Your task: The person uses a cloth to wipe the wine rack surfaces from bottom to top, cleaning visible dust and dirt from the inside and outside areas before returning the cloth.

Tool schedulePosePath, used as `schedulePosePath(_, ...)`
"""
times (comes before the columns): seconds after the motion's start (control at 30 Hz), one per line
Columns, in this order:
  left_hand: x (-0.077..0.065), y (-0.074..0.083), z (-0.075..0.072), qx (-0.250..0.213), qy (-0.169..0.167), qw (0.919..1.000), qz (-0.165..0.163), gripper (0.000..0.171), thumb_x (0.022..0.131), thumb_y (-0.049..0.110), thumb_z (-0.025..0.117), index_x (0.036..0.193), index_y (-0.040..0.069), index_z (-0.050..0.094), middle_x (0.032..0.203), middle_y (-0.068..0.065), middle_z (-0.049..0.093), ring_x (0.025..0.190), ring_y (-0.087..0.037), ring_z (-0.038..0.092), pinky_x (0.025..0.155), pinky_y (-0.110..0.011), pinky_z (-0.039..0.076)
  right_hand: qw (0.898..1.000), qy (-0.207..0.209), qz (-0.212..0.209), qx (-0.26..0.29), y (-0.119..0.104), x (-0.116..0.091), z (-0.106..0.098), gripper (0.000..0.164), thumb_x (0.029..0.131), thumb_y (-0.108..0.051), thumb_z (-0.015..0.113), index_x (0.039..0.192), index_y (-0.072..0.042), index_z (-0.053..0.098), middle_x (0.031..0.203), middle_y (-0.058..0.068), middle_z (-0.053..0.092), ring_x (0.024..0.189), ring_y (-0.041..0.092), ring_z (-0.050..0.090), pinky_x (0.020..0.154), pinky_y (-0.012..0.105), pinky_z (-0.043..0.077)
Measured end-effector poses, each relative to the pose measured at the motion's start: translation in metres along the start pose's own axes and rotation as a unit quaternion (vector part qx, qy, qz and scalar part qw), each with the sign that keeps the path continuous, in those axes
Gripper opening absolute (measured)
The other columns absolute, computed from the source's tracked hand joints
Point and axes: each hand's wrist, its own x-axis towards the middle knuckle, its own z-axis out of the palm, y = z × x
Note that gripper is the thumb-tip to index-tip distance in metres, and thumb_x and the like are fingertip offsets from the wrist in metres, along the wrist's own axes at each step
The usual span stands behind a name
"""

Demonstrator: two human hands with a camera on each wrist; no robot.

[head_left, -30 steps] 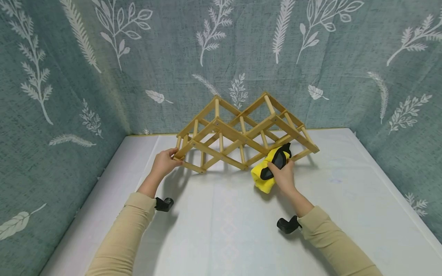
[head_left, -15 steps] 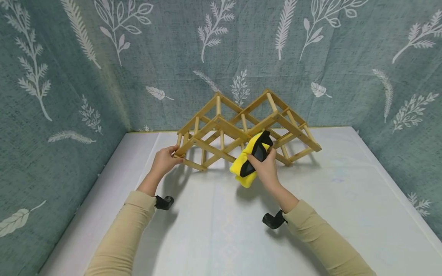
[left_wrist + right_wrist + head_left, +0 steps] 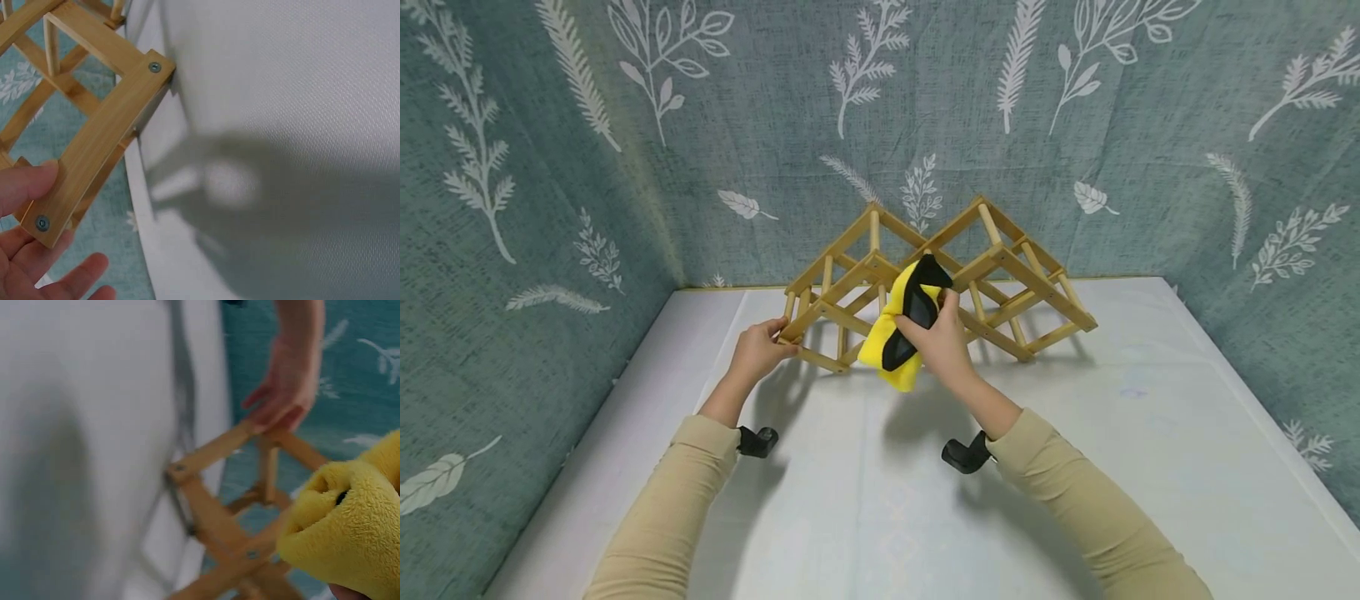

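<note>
The right hand (image 3: pixel 942 343) has carried the yellow-and-black cloth (image 3: pixel 876 343) leftward and a little higher, from the right half of the wooden rack (image 3: pixel 976 267) to just in front of its middle. The rack and the left hand (image 3: pixel 757 350) look unmoved. The sweep reads as wiping or brushing along the near side, with the left hand steadying; whether the cloth touches wood now cannot be told.

The right fingers are closed round the bunched cloth, the thumb pressing its black panel on the left and the others bent behind its right edge. The left hand pinches the rack's left end: the thumb lies on the end slat (image 3: pixel 103 147), the index finger beneath it, with a narrow gap filled by wood, while the remaining fingers fan loosely below. The rack stands at the far side of the white counter (image 3: pixel 850 492).
</note>
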Motion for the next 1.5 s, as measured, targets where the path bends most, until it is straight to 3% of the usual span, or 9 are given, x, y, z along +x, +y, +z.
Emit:
schedulePosePath(0.2, 0.001, 0.002, -0.001, 0.004, 0.003, 1.0, 0.001, 0.064, 0.085, 0.013, 0.064, 0.14, 0.001, 0.034, 0.137, -0.02, 0.042, 0.123, -0.037, 0.042, 0.099, -0.045, 0.039, 0.999, -0.034, -0.005, -0.026, -0.023, 0.01, 0.006, 0.079, 0.083, -0.038, 0.065, 0.139, -0.009, 0.018, 0.133, 0.018, 0.038, 0.114, 0.03, 0.05, 0.092, 0.041, 0.046)
schedulePosePath(0.47, 0.002, 0.006, 0.001, 0.005, 0.0, 1.0, 0.001, 0.065, 0.084, 0.013, 0.064, 0.14, 0.002, 0.034, 0.136, -0.021, 0.043, 0.122, -0.037, 0.043, 0.097, -0.045, 0.04, 0.998, -0.059, -0.032, 0.013, -0.046, 0.014, 0.012, 0.076, 0.082, -0.034, 0.067, 0.138, -0.01, 0.022, 0.133, 0.012, 0.037, 0.113, 0.025, 0.049, 0.091, 0.038, 0.046)
schedulePosePath(0.67, 0.002, 0.002, 0.005, 0.01, 0.0, 0.9999, 0.005, 0.065, 0.084, 0.013, 0.065, 0.14, 0.002, 0.035, 0.136, -0.021, 0.043, 0.12, -0.038, 0.045, 0.095, -0.045, 0.042, 0.992, -0.099, -0.052, 0.065, -0.053, 0.003, 0.011, 0.069, 0.082, -0.024, 0.068, 0.134, -0.01, 0.025, 0.123, 0.011, 0.042, 0.108, 0.025, 0.05, 0.089, 0.037, 0.047)
schedulePosePath(0.8, 0.001, 0.0, 0.007, 0.011, 0.003, 0.9998, 0.015, 0.064, 0.084, 0.014, 0.065, 0.139, 0.001, 0.035, 0.136, -0.021, 0.044, 0.121, -0.038, 0.044, 0.097, -0.045, 0.041, 0.993, -0.104, -0.001, 0.05, -0.032, -0.012, -0.006, 0.073, 0.082, -0.024, 0.068, 0.137, -0.011, 0.022, 0.125, 0.011, 0.042, 0.111, 0.026, 0.048, 0.091, 0.04, 0.045)
schedulePosePath(1.0, -0.004, 0.0, 0.006, 0.013, 0.008, 0.9998, 0.013, 0.064, 0.084, 0.013, 0.065, 0.139, 0.0, 0.035, 0.137, -0.02, 0.042, 0.123, -0.038, 0.041, 0.1, -0.046, 0.037, 0.991, -0.099, 0.075, -0.039, 0.024, -0.032, -0.059, 0.085, 0.083, -0.027, 0.067, 0.144, -0.01, 0.01, 0.138, 0.017, 0.035, 0.122, 0.032, 0.042, 0.098, 0.046, 0.04)
schedulePosePath(1.1, -0.005, -0.001, 0.004, 0.024, 0.012, 0.9996, 0.011, 0.064, 0.084, 0.013, 0.064, 0.139, 0.0, 0.035, 0.137, -0.02, 0.042, 0.124, -0.038, 0.04, 0.101, -0.047, 0.035, 0.983, -0.092, 0.103, -0.118, 0.051, -0.037, -0.088, 0.09, 0.084, -0.033, 0.064, 0.146, -0.006, 0.004, 0.145, 0.023, 0.025, 0.127, 0.038, 0.035, 0.1, 0.05, 0.036)
schedulePosePath(1.23, -0.005, -0.001, 0.002, 0.027, 0.014, 0.9994, 0.017, 0.063, 0.084, 0.013, 0.064, 0.139, -0.001, 0.035, 0.137, -0.021, 0.042, 0.124, -0.039, 0.04, 0.1, -0.048, 0.035, 0.965, -0.069, 0.12, -0.223, 0.075, -0.037, -0.118, 0.088, 0.087, -0.034, 0.059, 0.145, 0.005, 0.005, 0.145, 0.032, 0.019, 0.128, 0.045, 0.03, 0.1, 0.054, 0.034)
schedulePosePath(1.33, -0.003, -0.001, 0.003, 0.027, 0.018, 0.9991, 0.025, 0.063, 0.084, 0.013, 0.065, 0.138, -0.001, 0.036, 0.135, -0.022, 0.044, 0.123, -0.039, 0.041, 0.1, -0.047, 0.036, 0.957, -0.05, 0.13, -0.254, 0.086, -0.033, -0.129, 0.083, 0.088, -0.029, 0.057, 0.143, 0.01, 0.008, 0.142, 0.035, 0.022, 0.126, 0.048, 0.03, 0.099, 0.054, 0.034)
schedulePosePath(1.5, -0.003, 0.001, 0.002, 0.027, 0.016, 0.9992, 0.025, 0.063, 0.084, 0.013, 0.064, 0.138, -0.001, 0.036, 0.135, -0.022, 0.044, 0.123, -0.039, 0.041, 0.1, -0.047, 0.036, 0.96, -0.034, 0.141, -0.239, 0.094, -0.024, -0.127, 0.08, 0.088, -0.024, 0.056, 0.14, 0.015, 0.009, 0.14, 0.037, 0.022, 0.126, 0.047, 0.03, 0.101, 0.052, 0.032)
